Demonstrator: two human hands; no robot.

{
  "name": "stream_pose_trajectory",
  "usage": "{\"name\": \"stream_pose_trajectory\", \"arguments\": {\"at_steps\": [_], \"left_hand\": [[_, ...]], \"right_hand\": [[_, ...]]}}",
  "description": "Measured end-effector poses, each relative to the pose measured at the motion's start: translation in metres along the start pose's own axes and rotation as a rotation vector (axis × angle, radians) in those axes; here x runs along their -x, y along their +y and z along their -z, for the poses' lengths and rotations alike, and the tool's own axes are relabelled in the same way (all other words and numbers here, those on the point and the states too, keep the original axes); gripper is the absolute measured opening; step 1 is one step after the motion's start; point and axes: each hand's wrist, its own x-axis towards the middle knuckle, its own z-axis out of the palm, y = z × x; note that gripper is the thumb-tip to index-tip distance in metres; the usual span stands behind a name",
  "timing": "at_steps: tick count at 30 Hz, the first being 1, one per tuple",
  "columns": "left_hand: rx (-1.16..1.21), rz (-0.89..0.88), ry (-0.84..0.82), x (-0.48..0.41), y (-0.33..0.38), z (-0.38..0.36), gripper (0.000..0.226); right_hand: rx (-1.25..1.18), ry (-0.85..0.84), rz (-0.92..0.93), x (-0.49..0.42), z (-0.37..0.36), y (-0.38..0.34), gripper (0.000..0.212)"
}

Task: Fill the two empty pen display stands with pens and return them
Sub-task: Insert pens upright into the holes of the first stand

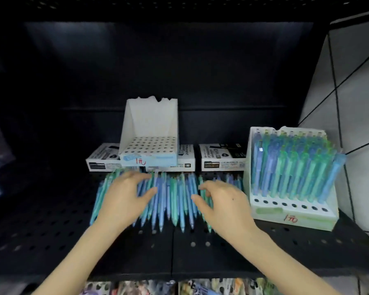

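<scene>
Seen from the head camera, a black shelf (51, 231) with rows of small holes runs across the view, with a dark back panel behind it and a white tiled wall (360, 81) at the right.

A loose heap of pens (175, 199), blue and green, lies on the middle of the shelf. The pens lie side by side and point toward the shelf's front edge.

The left hand (126, 196) rests flat on the left part of the heap, fingers spread wide and relaxed, thumb out to the side, gripping nothing. The right hand (224, 205) is over the right part of the heap, with its fingers bent down so that the tips meet the pens. The picture is blurred there, so I cannot tell whether it pinches a pen or only touches them.

Behind the heap stand three marker boxes, a left box (103, 158), a middle box (186, 159) and a right box (222, 158). A white empty stand (149, 141) sits across the left and middle boxes. Its grid of holes is bare, its back wall is tall, and its front label carries a red handwritten mark.

At the right, on the shelf just beside the heap, is a filled stand (292, 177). Blue and green pens stand packed in it, leaning back, and only its front row of holes is unfilled. Its front bears the same red mark.

Below the shelf edge, colourful packets (136, 288) show.
</scene>
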Motion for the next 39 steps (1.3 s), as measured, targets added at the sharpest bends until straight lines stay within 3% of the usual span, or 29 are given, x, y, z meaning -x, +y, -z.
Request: {"name": "stream_pose_trajectory", "arguments": {"at_steps": [5,9,13,17,24,28,36,39], "left_hand": [[-0.115,0.379,-0.037,0.002,-0.052,0.027,0.066],[0.066,0.525,-0.137,-0.004,-0.063,0.031,0.077],[0.264,0.614,-0.166,-0.011,-0.064,0.029,0.086],[0.37,0.695,-0.196,-0.016,-0.062,0.031,0.085],[0.434,0.718,-0.203,-0.017,-0.066,0.027,0.078],[0.525,0.703,-0.187,-0.016,-0.079,0.027,0.023],[0.583,0.627,-0.087,-0.01,-0.079,0.033,0.022],[0.716,0.58,-0.041,-0.003,-0.07,0.041,0.022]], "right_hand": [[0.088,-0.172,0.039,-0.031,-0.026,-0.02,0.061],[0.123,-0.268,-0.017,-0.043,-0.041,-0.031,0.077],[0.126,-0.241,-0.033,-0.036,-0.044,-0.035,0.079],[0.029,-0.21,-0.112,-0.034,-0.043,-0.036,0.068],[-0.173,-0.247,-0.243,-0.039,-0.043,-0.031,0.049],[-0.293,-0.289,-0.314,-0.043,-0.036,-0.028,0.046],[-0.774,-0.265,-0.469,-0.048,-0.025,-0.021,0.028],[-0.943,-0.212,-0.517,-0.049,-0.015,-0.02,0.025]]}}
